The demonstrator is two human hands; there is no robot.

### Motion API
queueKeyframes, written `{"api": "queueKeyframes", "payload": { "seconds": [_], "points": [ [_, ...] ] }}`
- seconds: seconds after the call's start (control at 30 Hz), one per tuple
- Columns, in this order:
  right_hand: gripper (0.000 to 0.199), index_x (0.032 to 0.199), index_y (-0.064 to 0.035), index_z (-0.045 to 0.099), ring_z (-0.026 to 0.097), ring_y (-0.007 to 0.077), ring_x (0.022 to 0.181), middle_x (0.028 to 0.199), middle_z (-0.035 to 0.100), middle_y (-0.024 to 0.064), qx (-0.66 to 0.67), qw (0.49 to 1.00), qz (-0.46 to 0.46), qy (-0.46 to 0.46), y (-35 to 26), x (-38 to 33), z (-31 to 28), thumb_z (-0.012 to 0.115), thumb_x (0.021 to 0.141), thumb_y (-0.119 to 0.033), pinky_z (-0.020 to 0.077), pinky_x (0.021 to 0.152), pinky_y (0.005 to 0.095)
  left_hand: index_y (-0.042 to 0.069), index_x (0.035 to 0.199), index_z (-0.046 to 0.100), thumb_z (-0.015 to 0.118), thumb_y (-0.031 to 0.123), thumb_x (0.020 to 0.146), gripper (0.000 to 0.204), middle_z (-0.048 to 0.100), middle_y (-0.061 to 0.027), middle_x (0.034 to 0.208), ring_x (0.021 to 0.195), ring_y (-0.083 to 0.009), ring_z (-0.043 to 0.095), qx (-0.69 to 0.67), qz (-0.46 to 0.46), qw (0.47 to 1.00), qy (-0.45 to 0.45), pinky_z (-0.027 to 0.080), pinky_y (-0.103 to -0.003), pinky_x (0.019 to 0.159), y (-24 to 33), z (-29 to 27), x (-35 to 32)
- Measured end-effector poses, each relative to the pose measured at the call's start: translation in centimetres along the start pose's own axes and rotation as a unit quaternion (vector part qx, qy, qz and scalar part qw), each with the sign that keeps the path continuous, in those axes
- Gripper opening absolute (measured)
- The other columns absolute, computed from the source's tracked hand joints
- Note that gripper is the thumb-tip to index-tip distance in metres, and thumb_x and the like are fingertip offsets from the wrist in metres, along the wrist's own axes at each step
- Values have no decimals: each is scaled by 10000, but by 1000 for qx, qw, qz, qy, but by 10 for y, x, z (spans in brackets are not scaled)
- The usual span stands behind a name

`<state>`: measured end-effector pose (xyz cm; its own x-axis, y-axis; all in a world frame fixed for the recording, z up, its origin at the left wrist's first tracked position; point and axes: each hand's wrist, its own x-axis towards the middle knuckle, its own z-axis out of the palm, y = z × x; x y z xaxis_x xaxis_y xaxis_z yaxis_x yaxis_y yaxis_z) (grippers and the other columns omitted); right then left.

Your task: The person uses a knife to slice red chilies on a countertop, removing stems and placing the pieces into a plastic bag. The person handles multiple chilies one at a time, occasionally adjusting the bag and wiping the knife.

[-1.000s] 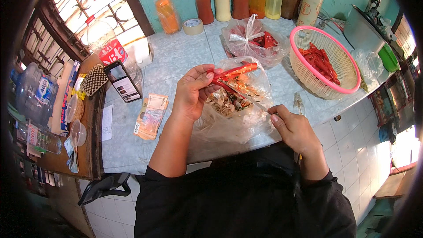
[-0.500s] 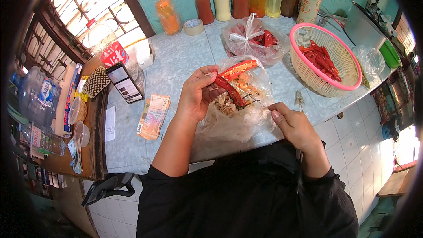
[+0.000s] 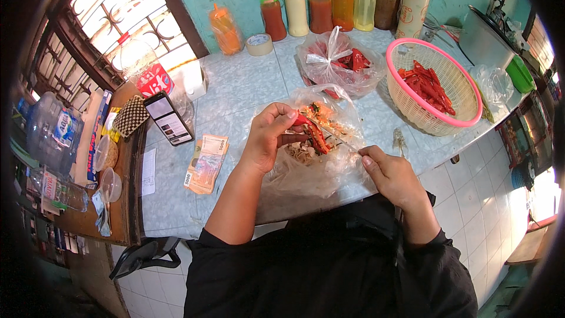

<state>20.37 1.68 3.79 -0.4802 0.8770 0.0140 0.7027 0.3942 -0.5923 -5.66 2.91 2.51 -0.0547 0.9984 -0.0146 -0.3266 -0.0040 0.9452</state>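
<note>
Between the thumb and fingers of my left hand [image 3: 272, 135] is a red chili [image 3: 318, 139], slit lengthwise with its seeded inside showing. My right hand [image 3: 389, 174] is closed around the end of a thin metal utensil [image 3: 347, 145]. Its tip reaches toward the chili, and the frame does not show whether it is a knife or a spoon. Both hands are over an open clear plastic bag [image 3: 312, 181] lying near the table's front edge. Inside the bag are pale papery peelings [image 3: 301, 154] and orange, seedy chili scraps [image 3: 336, 120].
A pink-rimmed basket [image 3: 393, 85] of red chilies stands to the right, beside a tied plastic bag [image 3: 323, 59] holding more. Sauce bottles [image 3: 321, 9] line the wall. On the left are a propped phone [image 3: 169, 119], banknotes [image 3: 207, 165] and a large plastic bottle [image 3: 154, 76].
The chili half that was spread out to the upper right no longer sticks out; the chili now points down toward the bag. The whole scene sits slightly lower in view.
</note>
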Motion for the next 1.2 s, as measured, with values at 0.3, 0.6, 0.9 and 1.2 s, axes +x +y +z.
{"api": "queueKeyframes", "payload": {
  "seconds": [0.3,0.6,0.9,1.2],
  "points": [
    [266,1044,-103,523,597,388,750,767,618,185,-3,1000,-11,3,4,-2,5,406,933,-315,464,674,461,90,828,438,602,106,828,164,559,-42,817,766,-136,588,103,5,995,-9,557,-294,664,-4,-5,2],
    [274,1046,-96,529,597,381,764,782,621,180,-11,1000,-1,-14,6,-4,2,402,934,-311,462,685,464,61,878,418,555,-23,801,179,544,-55,814,702,-137,585,129,13,991,-3,549,-281,624,-13,-5,8],
    [271,1044,-96,529,598,377,759,788,625,175,-28,999,-7,-22,8,-3,4,400,932,-307,465,683,462,45,906,419,519,-61,798,182,533,-61,828,689,-133,583,137,15,990,35,553,-278,602,-13,1,6],
    [265,1042,-101,531,605,377,718,758,623,181,-53,999,-1,9,6,-1,11,404,929,-304,470,653,472,28,924,421,518,-82,783,204,522,-49,777,671,-92,546,137,42,989,35,518,-244,588,-16,1,7]
  ]
}}
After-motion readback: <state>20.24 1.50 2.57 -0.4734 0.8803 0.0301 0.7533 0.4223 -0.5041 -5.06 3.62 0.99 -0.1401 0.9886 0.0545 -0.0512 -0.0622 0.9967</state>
